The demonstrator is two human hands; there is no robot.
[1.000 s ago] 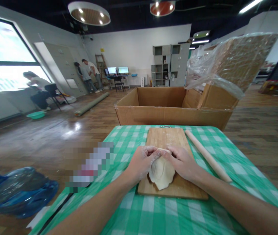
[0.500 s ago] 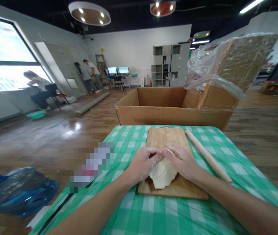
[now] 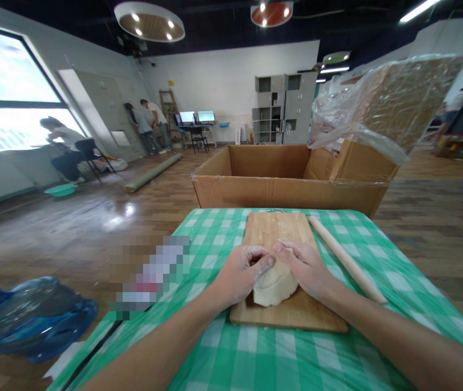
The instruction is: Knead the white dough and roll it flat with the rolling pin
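A pale lump of dough (image 3: 275,285) rests on the wooden cutting board (image 3: 251,315), its near edge bulging toward me. My left hand (image 3: 245,271) grips its left and far side, the thumb pressed on top. From the right, my right hand (image 3: 302,266) clasps the dough, with its fingers curled over the far edge and hidden in part. White flour coats the fingers of both hands, which nearly meet at the thumbs. To the right of the board lies a wooden rolling pin (image 3: 345,258), touched by neither hand.
A green-and-white checked cloth (image 3: 199,358) covers the table. Beyond it stands a large cardboard box (image 3: 272,190). On the left are a blurred-out object (image 3: 154,277) with a black cable and, on the floor, a large blue water bottle (image 3: 31,320). Several people are in the background.
The dough's near edge has drawn back a little and looks rounder, more folded. My left thumb has shifted slightly to the right. A person has appeared at the far right.
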